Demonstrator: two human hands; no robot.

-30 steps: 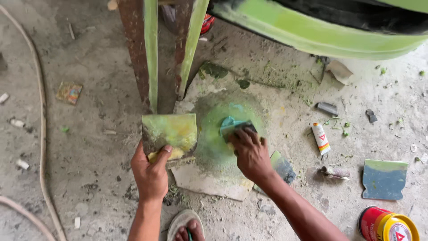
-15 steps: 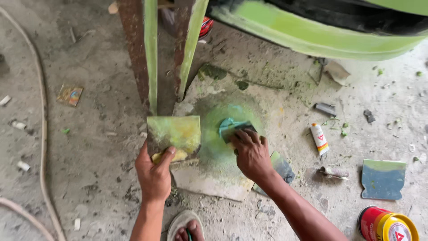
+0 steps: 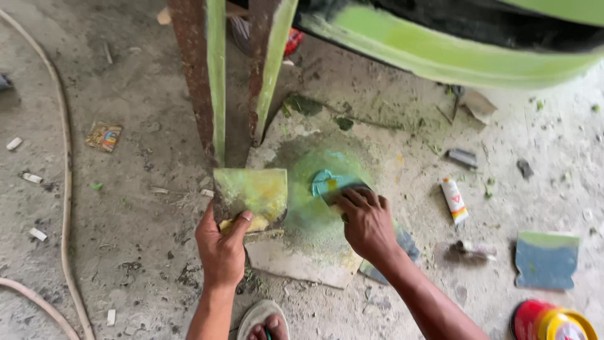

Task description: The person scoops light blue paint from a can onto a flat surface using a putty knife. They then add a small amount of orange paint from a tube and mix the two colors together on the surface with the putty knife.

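Head view: we find both hands at a green-smeared mixing slab on the concrete floor.

We note the left hand (image 3: 221,247) closed on a wide scraper (image 3: 251,192), blade raised flat as a carrying surface. The right hand (image 3: 368,225), fingers together, presses a blue spreader (image 3: 330,184) onto the slab (image 3: 302,252), apparently working the green filler. A small tube (image 3: 454,201) and spare blue spreader (image 3: 546,260) lie to the right, well apart.

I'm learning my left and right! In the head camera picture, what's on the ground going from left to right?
Pale hose → left hand holding a green-smeared flat scraper → right hand pressing a teal scraper → small white tube → blue flat scraper.
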